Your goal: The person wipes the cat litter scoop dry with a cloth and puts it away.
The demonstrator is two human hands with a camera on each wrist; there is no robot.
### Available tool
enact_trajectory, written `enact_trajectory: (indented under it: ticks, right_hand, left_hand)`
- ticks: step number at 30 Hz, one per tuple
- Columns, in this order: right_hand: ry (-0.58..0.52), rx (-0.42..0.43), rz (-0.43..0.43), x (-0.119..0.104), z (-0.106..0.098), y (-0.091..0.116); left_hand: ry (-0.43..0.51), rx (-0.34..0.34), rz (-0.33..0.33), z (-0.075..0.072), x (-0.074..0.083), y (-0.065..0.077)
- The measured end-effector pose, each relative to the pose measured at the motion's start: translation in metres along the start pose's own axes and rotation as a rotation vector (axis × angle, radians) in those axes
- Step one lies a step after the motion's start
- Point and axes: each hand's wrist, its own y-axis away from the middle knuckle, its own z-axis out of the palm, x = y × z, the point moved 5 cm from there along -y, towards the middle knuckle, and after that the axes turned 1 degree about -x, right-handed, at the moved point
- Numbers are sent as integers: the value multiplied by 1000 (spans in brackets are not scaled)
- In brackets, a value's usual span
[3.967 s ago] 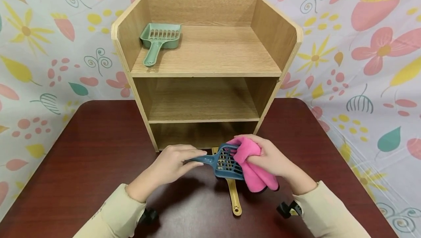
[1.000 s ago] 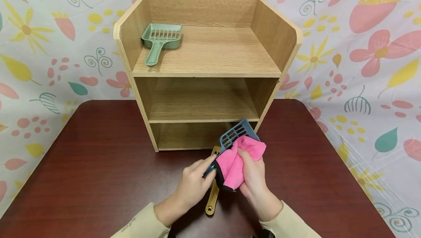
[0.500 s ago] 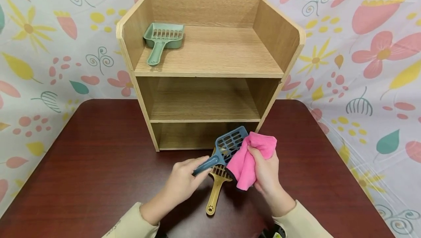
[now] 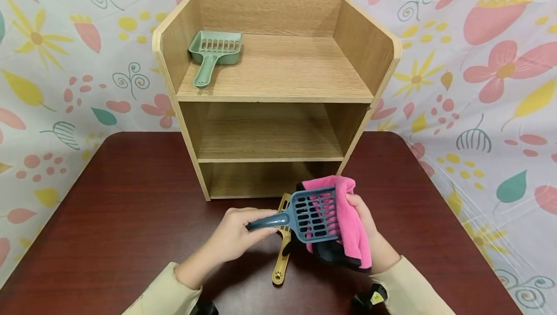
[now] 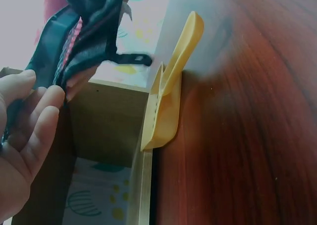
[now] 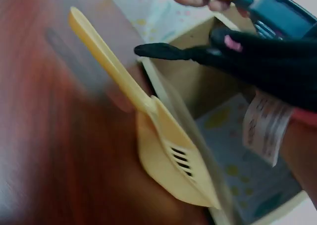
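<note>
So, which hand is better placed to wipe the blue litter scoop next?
Probably the right hand: it holds the pink cloth around one edge of the litter scoop, while the left hand grips its handle.

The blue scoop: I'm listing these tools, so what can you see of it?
The blue scoop looks like plastic, with a slotted, squarish head and a slim, slightly glossy handle. It is held above the table, handle pointing left. The left hand pinches the handle; the pink, black-backed cloth in the right hand wraps the head's far edge and shows through its slots.
</note>
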Motion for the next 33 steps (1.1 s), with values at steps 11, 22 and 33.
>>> enact_trajectory:
  ticks: [11,22,33]
  right_hand:
    - [426,217,-215,-6,-11,-2]
    - [906,744,-376,-23,-42,10]
    - [1263,929,-321,-45,-7,25]
  left_hand:
    - [-143,7,57,-7,0,-3]
    - [-271,-39,84,-13,7,1]
    - [-335,-54,8,-21,4,8]
